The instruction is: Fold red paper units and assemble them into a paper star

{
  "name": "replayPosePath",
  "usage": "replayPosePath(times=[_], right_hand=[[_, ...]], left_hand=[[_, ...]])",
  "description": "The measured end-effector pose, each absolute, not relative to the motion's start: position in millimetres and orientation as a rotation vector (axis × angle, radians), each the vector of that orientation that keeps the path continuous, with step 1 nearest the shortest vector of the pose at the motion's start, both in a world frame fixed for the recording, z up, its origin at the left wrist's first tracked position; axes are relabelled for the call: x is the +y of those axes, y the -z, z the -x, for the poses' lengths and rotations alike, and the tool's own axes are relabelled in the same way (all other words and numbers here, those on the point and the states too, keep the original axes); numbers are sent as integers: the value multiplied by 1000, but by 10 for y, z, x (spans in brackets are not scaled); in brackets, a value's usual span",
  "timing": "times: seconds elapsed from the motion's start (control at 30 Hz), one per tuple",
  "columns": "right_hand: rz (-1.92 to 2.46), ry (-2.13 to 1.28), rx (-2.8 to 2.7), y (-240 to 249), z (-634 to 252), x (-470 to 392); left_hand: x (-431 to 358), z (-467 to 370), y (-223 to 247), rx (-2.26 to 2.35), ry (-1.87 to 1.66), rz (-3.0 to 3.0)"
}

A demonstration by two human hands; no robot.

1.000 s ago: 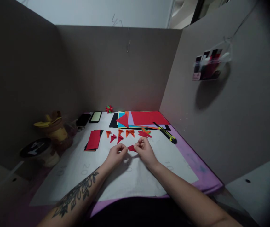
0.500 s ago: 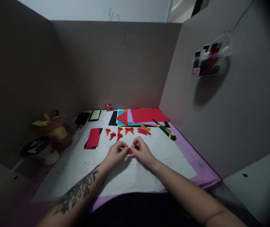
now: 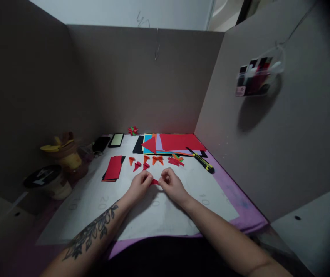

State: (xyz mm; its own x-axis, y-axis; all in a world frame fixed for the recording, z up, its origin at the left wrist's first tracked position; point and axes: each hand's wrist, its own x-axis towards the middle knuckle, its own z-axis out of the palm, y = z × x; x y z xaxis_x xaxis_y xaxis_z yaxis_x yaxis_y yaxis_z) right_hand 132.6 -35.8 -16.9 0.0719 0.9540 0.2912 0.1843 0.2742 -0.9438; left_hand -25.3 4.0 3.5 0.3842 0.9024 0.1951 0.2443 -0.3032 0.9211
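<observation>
A small piece of red paper (image 3: 154,181) is pinched between my two hands above the white sheet. My left hand (image 3: 140,184) has thumb and fingers closed on its left end. On the other end, my right hand (image 3: 173,185) grips with thumb and fingertips, its other fingers curled. Just beyond lie folded red paper pieces (image 3: 137,166) and folded orange paper pieces (image 3: 158,159). Red paper strips (image 3: 176,161) rest a little to the right. A stack of red rectangles (image 3: 114,167) lies to the left.
At the right edge lies a yellow and black utility knife (image 3: 201,160). Coloured sheets (image 3: 182,142) are piled at the back, beside a paper flower (image 3: 133,130) and a phone (image 3: 116,140). Pots and a lidded tub (image 3: 45,181) stand left. Grey panels (image 3: 144,77) surround the table.
My hands have drawn slightly apart, the left one shifting left, and more of the red paper shows between them. The view has tilted a little.
</observation>
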Motion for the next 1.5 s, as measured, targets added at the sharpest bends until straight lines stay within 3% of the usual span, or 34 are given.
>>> replayPosePath(times=[0.53, 1.13, 1.5], right_hand=[[1125, -870, -1487, 177, -1268, -351], [1080, -877, -1244, 149, -1298, -307], [1107, -1045, -1219, 201, -1276, -288]], left_hand=[[77, 265, 35, 950, -898, -1693], [142, 312, -16, 1107, -1127, -1607], [16, 246, -85, 993, -917, -1679]])
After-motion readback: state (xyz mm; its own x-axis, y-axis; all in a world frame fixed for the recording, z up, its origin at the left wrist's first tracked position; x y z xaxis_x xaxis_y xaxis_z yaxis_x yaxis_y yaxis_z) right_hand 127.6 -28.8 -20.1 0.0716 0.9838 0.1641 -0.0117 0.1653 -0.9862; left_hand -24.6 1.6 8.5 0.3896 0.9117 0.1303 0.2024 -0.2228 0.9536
